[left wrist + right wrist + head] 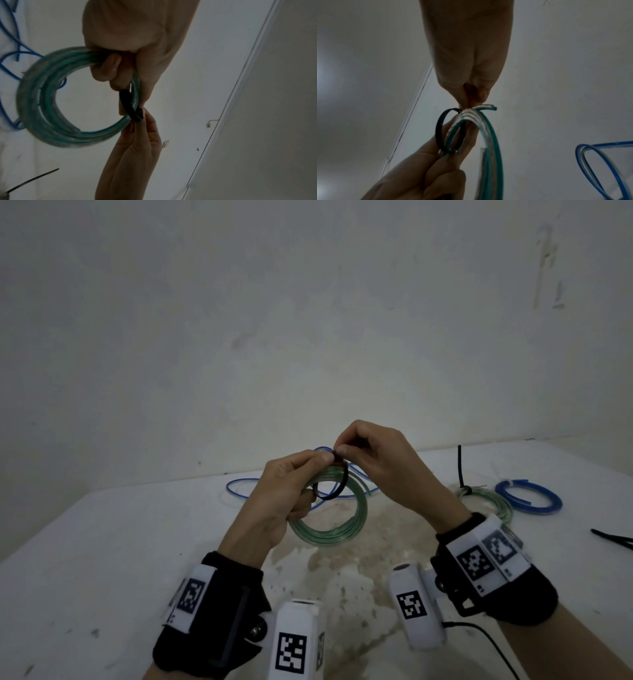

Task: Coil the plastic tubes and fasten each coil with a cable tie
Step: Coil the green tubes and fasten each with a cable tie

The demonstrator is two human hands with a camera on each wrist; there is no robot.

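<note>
Head view, left to right. Loose blue tube [239,487] lies uncoiled toward the far edge of the surface [102,542], partly hidden behind the hands. Left hand [281,494] holds the green-tinted clear tube coil [329,529] up off the surface, fingers curled round the bundled turns at its upper left. A black cable tie [334,484] is looped loosely round those turns; the right hand [380,463] pinches it at the top, where its ends meet, between thumb and fingertips. Whether the tail is through the head cannot be told.

Further right, near the far right edge: a finished green coil [486,501] with its black tie standing up, then a tied blue coil [529,496]. Spare ties [613,539] lie at the right edge.

Handling, as judged: the coil looks light and springy, and its turns would fan out if let go, so hold directly beside the tie. A free tube end shows in the right wrist view; it should sit inside the loop. The tie is thin and probably slick; grip its tail close to the head.
</note>
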